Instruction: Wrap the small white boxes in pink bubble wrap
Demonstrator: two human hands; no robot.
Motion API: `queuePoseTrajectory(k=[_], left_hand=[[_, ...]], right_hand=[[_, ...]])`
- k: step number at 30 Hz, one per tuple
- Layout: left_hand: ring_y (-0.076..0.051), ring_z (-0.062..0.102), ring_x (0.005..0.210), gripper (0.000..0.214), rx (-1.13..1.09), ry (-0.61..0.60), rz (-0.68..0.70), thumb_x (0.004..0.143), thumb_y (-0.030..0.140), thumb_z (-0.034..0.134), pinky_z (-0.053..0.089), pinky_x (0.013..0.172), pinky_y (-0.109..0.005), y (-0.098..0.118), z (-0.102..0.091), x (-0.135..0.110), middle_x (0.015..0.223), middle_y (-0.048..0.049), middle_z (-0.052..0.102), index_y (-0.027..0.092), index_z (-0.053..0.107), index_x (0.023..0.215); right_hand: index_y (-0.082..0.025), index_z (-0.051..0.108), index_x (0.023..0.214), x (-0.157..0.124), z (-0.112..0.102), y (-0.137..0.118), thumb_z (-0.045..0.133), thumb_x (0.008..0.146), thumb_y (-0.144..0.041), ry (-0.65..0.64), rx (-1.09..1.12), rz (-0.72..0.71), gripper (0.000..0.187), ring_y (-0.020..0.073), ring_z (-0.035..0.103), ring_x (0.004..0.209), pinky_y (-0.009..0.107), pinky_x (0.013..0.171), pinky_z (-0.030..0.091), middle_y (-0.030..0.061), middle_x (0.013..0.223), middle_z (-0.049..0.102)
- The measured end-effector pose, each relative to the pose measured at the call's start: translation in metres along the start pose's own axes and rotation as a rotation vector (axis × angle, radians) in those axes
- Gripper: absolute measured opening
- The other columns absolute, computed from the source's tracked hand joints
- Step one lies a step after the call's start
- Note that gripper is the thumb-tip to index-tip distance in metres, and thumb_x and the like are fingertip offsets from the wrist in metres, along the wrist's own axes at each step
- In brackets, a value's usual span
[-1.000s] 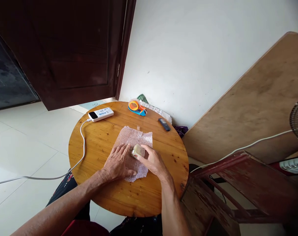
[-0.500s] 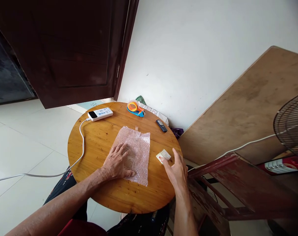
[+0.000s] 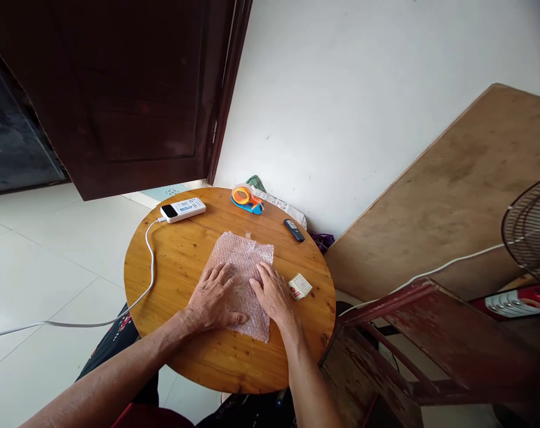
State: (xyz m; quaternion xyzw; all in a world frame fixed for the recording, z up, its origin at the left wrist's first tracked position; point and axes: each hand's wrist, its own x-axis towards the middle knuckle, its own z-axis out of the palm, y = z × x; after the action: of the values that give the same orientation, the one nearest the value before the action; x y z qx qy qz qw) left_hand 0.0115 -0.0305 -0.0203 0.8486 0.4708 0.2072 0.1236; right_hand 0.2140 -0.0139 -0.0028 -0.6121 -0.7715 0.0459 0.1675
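Observation:
A sheet of clear, pinkish bubble wrap (image 3: 247,255) lies flat on the round wooden table (image 3: 176,255). My left hand (image 3: 212,300) rests on its left part, palm down with the fingers spread. On the right edge of the sheet lies my right hand (image 3: 272,291), its fingers apart and holding nothing. Just right of that hand is a small printed box (image 3: 300,286) on the bare wood. A strip of clear tape (image 3: 248,235) shows by the top edge of the sheet.
At the table's back stand an orange and blue tape dispenser (image 3: 247,198) and a white power bank (image 3: 183,210) with a white cable (image 3: 151,261). A dark handheld device (image 3: 294,230) lies back right. A red wooden chair (image 3: 430,333) and a fan (image 3: 528,232) are at the right.
My right hand has moved left from above the small box onto the bubble wrap. The box shows more fully now. My left hand stays on the sheet.

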Motion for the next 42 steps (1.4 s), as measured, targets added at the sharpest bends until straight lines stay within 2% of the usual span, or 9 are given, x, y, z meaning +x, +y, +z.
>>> queuePoseTrajectory(k=[6, 14, 19, 23, 27, 32, 37, 40, 42], left_hand=[[-0.037, 0.037, 0.137, 0.079, -0.014, 0.041, 0.012, 0.072, 0.071, 0.064, 0.027, 0.115, -0.055, 0.0, -0.005, -0.004, 0.149, -0.0156, 0.043, 0.021, 0.056, 0.132], [-0.043, 0.037, 0.136, 0.063, 0.076, -0.017, -0.003, 0.07, 0.058, 0.072, 0.021, 0.113, -0.066, 0.015, -0.012, -0.006, 0.144, -0.0178, 0.049, 0.021, 0.064, 0.121], [-0.04, 0.031, 0.141, 0.074, 0.043, -0.038, 0.128, 0.077, 0.061, 0.065, 0.017, 0.116, -0.064, 0.035, -0.009, -0.006, 0.151, -0.015, 0.042, 0.023, 0.051, 0.139], [-0.041, 0.029, 0.143, 0.077, -0.025, -0.081, 0.171, 0.08, 0.071, 0.055, 0.014, 0.116, -0.066, 0.033, 0.007, -0.011, 0.152, -0.0162, 0.041, 0.022, 0.05, 0.14], [-0.041, 0.027, 0.143, 0.078, -0.027, -0.069, 0.179, 0.08, 0.071, 0.054, 0.011, 0.117, -0.066, 0.028, 0.013, -0.013, 0.153, -0.0157, 0.039, 0.022, 0.051, 0.14], [-0.041, 0.028, 0.143, 0.078, -0.038, -0.069, 0.182, 0.079, 0.072, 0.054, 0.013, 0.116, -0.067, 0.03, 0.008, -0.011, 0.152, -0.0159, 0.04, 0.023, 0.051, 0.139], [-0.041, 0.027, 0.144, 0.077, -0.047, -0.078, 0.165, 0.079, 0.071, 0.056, 0.011, 0.117, -0.067, 0.032, 0.008, -0.012, 0.153, -0.0162, 0.039, 0.022, 0.051, 0.139], [-0.041, 0.026, 0.145, 0.078, -0.05, -0.089, 0.154, 0.079, 0.071, 0.055, 0.01, 0.117, -0.067, 0.031, 0.01, -0.012, 0.154, -0.0168, 0.038, 0.021, 0.052, 0.139], [-0.041, 0.024, 0.145, 0.079, -0.052, -0.094, 0.156, 0.079, 0.072, 0.054, 0.009, 0.117, -0.066, 0.031, 0.01, -0.012, 0.155, -0.0167, 0.037, 0.022, 0.051, 0.14]], right_hand=[[-0.016, 0.053, 0.135, -0.006, 0.008, 0.008, 0.048, 0.092, -0.029, 0.061, 0.024, -0.009, 0.046, 0.0302, 0.045, 0.136, 0.051, 0.109, 0.037, 0.0149, 0.145, 0.051], [-0.021, 0.052, 0.137, -0.007, 0.012, 0.01, 0.051, 0.091, -0.032, 0.091, 0.033, 0.017, 0.047, 0.0301, 0.044, 0.137, 0.051, 0.109, 0.036, 0.013, 0.147, 0.049], [-0.019, 0.055, 0.134, -0.007, 0.015, 0.015, 0.037, 0.099, -0.035, 0.132, 0.098, 0.002, 0.043, 0.0269, 0.048, 0.134, 0.048, 0.11, 0.038, 0.0125, 0.142, 0.055], [-0.017, 0.061, 0.127, -0.006, 0.015, 0.016, 0.033, 0.097, -0.025, 0.22, 0.161, -0.022, 0.042, 0.0242, 0.053, 0.128, 0.044, 0.109, 0.041, 0.0124, 0.135, 0.06], [-0.018, 0.068, 0.113, -0.007, 0.001, 0.008, 0.036, 0.095, -0.023, 0.34, 0.183, -0.071, 0.037, 0.025, 0.056, 0.122, 0.044, 0.107, 0.042, 0.0121, 0.124, 0.066], [-0.022, 0.069, 0.109, -0.02, -0.039, 0.012, 0.045, 0.093, -0.028, 0.556, 0.154, -0.004, 0.03, 0.0262, 0.061, 0.111, 0.046, 0.1, 0.046, 0.0111, 0.116, 0.069], [-0.018, 0.059, 0.127, -0.048, -0.054, 0.055, 0.064, 0.075, -0.04, 0.375, 0.0, 0.334, 0.056, 0.0368, 0.059, 0.115, 0.054, 0.095, 0.045, 0.0169, 0.126, 0.064], [-0.022, 0.067, 0.109, -0.058, -0.05, 0.071, 0.064, 0.074, -0.041, 0.241, 0.089, 0.477, 0.04, 0.0347, 0.067, 0.098, 0.05, 0.085, 0.05, 0.0123, 0.105, 0.073], [-0.023, 0.067, 0.101, -0.057, -0.048, 0.069, 0.064, 0.075, -0.046, 0.249, 0.202, 0.481, 0.034, 0.0326, 0.068, 0.094, 0.048, 0.084, 0.051, 0.0097, 0.1, 0.075]])
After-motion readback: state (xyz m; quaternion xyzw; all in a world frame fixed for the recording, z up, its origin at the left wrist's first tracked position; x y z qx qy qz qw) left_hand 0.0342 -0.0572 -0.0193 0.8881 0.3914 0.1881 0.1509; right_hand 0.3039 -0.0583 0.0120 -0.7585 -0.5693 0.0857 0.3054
